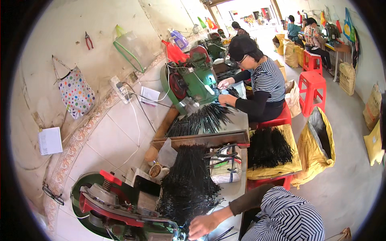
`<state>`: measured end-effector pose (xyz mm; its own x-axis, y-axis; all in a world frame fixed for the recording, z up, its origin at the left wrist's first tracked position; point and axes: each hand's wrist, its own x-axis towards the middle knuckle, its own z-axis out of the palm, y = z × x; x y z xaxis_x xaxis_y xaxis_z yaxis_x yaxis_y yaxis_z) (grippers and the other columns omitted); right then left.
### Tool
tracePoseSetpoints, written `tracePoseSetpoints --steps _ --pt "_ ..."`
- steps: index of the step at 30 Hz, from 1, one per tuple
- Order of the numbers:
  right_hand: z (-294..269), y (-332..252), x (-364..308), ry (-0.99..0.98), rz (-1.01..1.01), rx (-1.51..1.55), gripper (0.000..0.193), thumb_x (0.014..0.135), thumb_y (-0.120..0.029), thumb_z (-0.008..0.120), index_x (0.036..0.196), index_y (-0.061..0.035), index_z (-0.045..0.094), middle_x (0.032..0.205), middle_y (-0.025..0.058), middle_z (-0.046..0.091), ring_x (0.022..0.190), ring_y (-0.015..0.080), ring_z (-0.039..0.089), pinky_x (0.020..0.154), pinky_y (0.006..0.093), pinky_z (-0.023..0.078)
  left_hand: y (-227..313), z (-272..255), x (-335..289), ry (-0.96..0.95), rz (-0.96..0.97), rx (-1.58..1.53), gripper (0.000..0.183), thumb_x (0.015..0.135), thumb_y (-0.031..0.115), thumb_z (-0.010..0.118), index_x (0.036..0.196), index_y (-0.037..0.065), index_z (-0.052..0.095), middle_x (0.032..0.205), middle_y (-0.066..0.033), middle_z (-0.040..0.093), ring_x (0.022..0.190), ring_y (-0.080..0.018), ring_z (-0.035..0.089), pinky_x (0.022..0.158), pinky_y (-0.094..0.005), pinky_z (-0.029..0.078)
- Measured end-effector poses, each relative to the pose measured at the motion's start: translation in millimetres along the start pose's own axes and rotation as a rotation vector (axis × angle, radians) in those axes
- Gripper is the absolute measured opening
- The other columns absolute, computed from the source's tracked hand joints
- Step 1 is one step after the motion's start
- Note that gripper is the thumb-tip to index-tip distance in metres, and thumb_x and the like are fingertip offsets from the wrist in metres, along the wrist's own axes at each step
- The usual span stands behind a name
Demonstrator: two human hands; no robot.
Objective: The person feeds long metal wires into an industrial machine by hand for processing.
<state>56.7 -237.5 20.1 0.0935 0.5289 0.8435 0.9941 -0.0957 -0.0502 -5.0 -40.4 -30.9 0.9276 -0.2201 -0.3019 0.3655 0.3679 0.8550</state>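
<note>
Tabletop (pixel 233 190) work at the machine (pixel 102 195) seems underway, steadiness presumably needed; right hand's grip (pixel 202 227), six o'clock, cannot be told.

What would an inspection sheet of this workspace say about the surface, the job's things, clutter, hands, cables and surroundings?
Surface: pale bench, largely covered; wooden divider at its far end.
Job's things: dark strips heaped beside a green-and-red machine.
Clutter: pliers on a pale bundle; mug beside the heap.
Hands: right hand by the machine's lit tip, grip unclear; left hand, nothing seen.
Cables: white cable running from near the power strip across the tiles.
Surroundings: co-worker seated at another machine; red stool and yellow sack on the floor.
</note>
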Motion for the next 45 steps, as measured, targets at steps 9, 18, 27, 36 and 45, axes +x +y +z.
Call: tracePoseSetpoints --steps 9,18,27,36,45 --pt "44 -30 -3 -0.115 0.485 0.136 0.019 0.082 -0.015 0.056 0.073 -0.0030 0.044 0.081 0.0116 0.046 0.074 0.0285 0.055 0.055 0.0401 0.046 1 -10 -23 0.091 -0.017 -0.023 0.032 0.088 0.033 0.057 0.102 0.006 0.048 0.086 -0.0096 0.049 0.078 -0.0221 0.049 0.071 -0.0447 0.042" --pt "46 -33 -17 -0.142 0.710 0.072 0.009 0.080 -0.012 0.058 0.081 -0.0038 0.053 0.078 0.0128 0.048 0.068 0.0322 0.058 0.057 0.0439 0.045 0 -11 -33 0.149 -0.059 -0.068 0.023 0.088 0.028 0.057 0.092 0.007 0.049 0.077 -0.0075 0.048 0.069 -0.0214 0.049 0.064 -0.0410 0.042" --pt "40 -39 -24 -0.070 0.789 0.066 0.012 0.076 -0.013 0.059 0.070 -0.0046 0.052 0.066 0.0124 0.051 0.064 0.0333 0.058 0.055 0.0465 0.042 -5 -9 -37 0.205 -0.117 -0.119 0.018 0.088 0.023 0.056 0.083 0.007 0.050 0.069 -0.0055 0.047 0.061 -0.0206 0.048 0.058 -0.0373 0.042" --pt "47 -46 -23 0.005 0.887 0.188 0.010 0.073 -0.014 0.059 0.066 -0.0079 0.055 0.060 0.0100 0.057 0.057 0.0315 0.058 0.051 0.0419 0.042 2 -5 -56 0.209 -0.022 -0.106 0.015 0.086 0.021 0.057 0.086 0.007 0.052 0.072 -0.0053 0.050 0.063 -0.0198 0.048 0.057 -0.0336 0.042" --pt "55 -51 -21 0.006 0.906 0.277 0.009 0.074 -0.014 0.059 0.068 -0.0074 0.056 0.056 0.0104 0.054 0.054 0.0303 0.056 0.050 0.0409 0.040 2 9 -66 0.190 0.070 -0.155 0.014 0.087 0.020 0.057 0.087 0.006 0.053 0.074 -0.0055 0.051 0.064 -0.0192 0.049 0.057 -0.0329 0.042"
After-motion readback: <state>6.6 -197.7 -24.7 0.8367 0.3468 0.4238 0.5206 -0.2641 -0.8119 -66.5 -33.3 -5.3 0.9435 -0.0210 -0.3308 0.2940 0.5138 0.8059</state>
